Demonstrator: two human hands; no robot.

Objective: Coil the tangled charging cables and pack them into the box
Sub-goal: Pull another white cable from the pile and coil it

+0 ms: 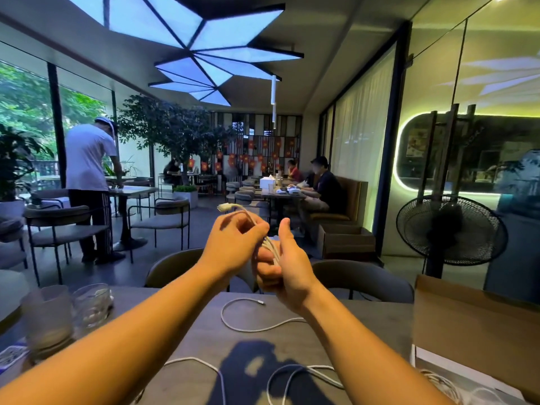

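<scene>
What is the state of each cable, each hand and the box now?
held cable, partly coiled, one plug end sticking out.
left hand, pinches the held cable.
right hand, grips the held cable, thumb up.
table cables, loose, uncoiled.
box, open, white cables inside.

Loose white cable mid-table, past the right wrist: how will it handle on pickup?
Likely floppy: the cable lies in slack curves on the table. Probably light, being thin. Lifted at one point, its ends would likely trail and drag.

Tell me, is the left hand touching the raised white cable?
Touching. The head view shows the left hand pinching the raised white cable, whose plug end pokes out above its fingers.
</scene>
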